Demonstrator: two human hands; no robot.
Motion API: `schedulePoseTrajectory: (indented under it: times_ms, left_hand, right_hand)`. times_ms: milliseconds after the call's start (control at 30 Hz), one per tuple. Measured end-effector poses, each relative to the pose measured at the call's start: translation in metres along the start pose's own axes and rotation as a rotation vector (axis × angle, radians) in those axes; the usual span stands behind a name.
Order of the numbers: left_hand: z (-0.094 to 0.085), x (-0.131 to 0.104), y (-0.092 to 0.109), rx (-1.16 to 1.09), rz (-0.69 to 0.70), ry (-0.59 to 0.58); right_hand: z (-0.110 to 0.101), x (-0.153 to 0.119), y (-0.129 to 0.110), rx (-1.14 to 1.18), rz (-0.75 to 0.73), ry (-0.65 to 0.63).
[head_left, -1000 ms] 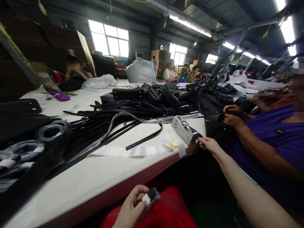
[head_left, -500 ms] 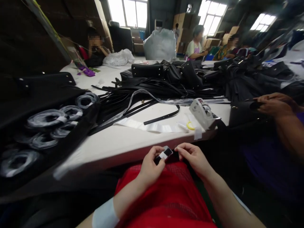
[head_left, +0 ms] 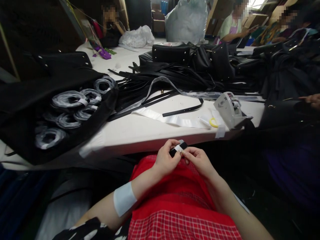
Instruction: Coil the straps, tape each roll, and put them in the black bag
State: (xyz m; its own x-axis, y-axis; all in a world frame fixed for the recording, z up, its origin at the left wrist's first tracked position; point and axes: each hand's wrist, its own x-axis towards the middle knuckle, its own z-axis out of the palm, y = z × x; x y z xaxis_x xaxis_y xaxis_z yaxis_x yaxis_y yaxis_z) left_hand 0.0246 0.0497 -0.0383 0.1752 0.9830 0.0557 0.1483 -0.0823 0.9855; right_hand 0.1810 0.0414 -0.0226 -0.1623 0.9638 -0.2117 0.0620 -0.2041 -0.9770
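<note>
Above my lap, at the table's front edge, my left hand (head_left: 167, 159) is closed around a black strap (head_left: 184, 145). A band of white tape (head_left: 178, 148) crosses the strap, and a bit of clear plastic shows at its far end. The fingertips of my right hand (head_left: 198, 160) pinch together at the edge of the white tape, touching it close to my left thumb. The rest of the strap is hidden by my fingers.
Plastic-wrapped coils (head_left: 68, 99) lie in a black bag at left. A white tape dispenser (head_left: 228, 110), a yellow ring (head_left: 213, 122) and a short black strap (head_left: 183, 109) are on the table. Black bags (head_left: 171, 54) are heaped behind. A co-worker's hand (head_left: 313, 100) is at right.
My right hand has moved left from beside the strap to the white tape, so both hands now meet. The view has tilted down and turned left.
</note>
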Motion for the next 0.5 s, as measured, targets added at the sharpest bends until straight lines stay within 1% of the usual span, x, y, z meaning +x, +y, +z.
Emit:
schedulePoseTrajectory:
  times_ms: [133,267,333,433,467,500]
  left_hand:
    - [-0.002,-0.002,-0.001,0.021,0.012,0.013]
    - [-0.005,0.000,-0.002,-0.007,0.014,0.002]
    - [-0.006,0.001,-0.002,-0.031,-0.003,0.027]
    - [-0.008,-0.002,0.001,-0.030,-0.057,0.137]
    - [-0.008,-0.004,0.001,-0.019,-0.063,0.178]
    - [-0.007,-0.006,0.001,0.006,-0.049,0.207]
  right_hand:
    - [0.004,0.001,0.003,-0.101,0.021,0.069]
    - [0.007,0.002,0.003,-0.149,0.006,0.083]
    - [0.009,0.002,0.000,-0.187,0.002,0.054]
    - [0.011,-0.002,-0.004,-0.260,-0.003,-0.051]
    - [0.010,-0.003,-0.001,-0.278,-0.003,-0.083]
    - [0.007,-0.003,0.004,-0.287,0.010,-0.086]
